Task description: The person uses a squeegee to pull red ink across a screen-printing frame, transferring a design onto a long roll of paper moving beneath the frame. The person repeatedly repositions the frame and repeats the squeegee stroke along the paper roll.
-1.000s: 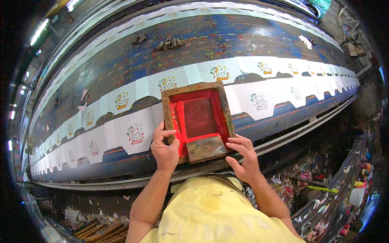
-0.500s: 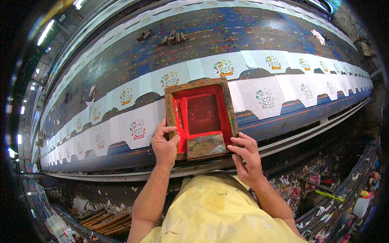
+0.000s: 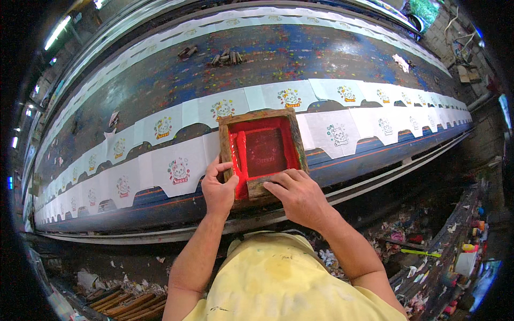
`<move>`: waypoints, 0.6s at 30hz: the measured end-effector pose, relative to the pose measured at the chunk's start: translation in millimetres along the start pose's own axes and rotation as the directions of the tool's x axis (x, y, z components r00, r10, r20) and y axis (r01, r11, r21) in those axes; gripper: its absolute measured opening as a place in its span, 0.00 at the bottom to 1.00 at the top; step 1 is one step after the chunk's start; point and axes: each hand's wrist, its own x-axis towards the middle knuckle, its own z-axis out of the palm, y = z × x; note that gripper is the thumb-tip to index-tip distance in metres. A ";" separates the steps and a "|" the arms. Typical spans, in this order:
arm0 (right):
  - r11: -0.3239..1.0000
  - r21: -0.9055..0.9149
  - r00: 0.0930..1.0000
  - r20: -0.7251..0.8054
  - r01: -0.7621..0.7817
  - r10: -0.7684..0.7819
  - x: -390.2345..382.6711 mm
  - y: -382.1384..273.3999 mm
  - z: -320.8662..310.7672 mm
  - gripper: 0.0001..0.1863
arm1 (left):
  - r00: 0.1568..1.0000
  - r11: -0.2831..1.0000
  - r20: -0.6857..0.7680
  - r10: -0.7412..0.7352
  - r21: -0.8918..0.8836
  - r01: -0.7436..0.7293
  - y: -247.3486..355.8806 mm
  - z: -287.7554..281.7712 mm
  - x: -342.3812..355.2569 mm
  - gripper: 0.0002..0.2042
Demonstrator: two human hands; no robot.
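Observation:
A wooden screen printing frame [image 3: 301, 158], smeared inside with wet red ink around a dark red mesh window, lies over the near row of white fabric pieces. My left hand [image 3: 218, 188] grips its left side, thumb on top. The fingers of my right hand [image 3: 301, 193] curl over the wooden board [image 3: 259, 188] at the frame's near side and partly hide it. Inside the frame, along the left wall, runs a red-coated strip [image 3: 242, 152]. Left of the frame, a fabric piece [image 3: 178, 172] bears a cartoon print with red lettering; right of it, another piece [image 3: 338, 134] has a dark outline print.
A long dark printing table [image 3: 160, 75], speckled with colour, carries rows of printed white pieces. Short dark sticks [image 3: 227, 58] and a crumpled pale scrap [image 3: 400, 62] lie on it. A metal rail [image 3: 160, 235] runs along its near edge. Wooden bars [image 3: 128, 305] lie below left.
My right hand has moved left from the frame's right corner onto the board at its near side. My left hand keeps its hold. The whole view has shifted a little.

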 end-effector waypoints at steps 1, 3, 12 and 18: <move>1.000 0.004 0.999 0.049 -0.005 0.005 7.6 1.4 -1.1 0.23 | 0.998 0.996 -0.016 -0.061 -0.063 0.060 -0.2 0.5 0.8 0.15; 0.999 0.012 0.982 0.181 -0.049 0.046 23.0 6.5 -2.4 0.23 | 0.988 0.966 -0.039 -0.147 -0.219 0.135 -1.9 2.7 2.9 0.16; 0.994 0.045 0.983 0.160 -0.103 0.094 2.4 -1.3 -10.7 0.28 | 0.987 0.966 -0.053 -0.149 -0.220 0.134 -6.7 4.5 5.6 0.20; 0.999 0.038 0.999 0.038 -0.012 0.011 8.3 14.1 12.5 0.28 | 0.974 0.951 -0.014 -0.226 -0.222 0.217 5.8 -0.5 14.5 0.22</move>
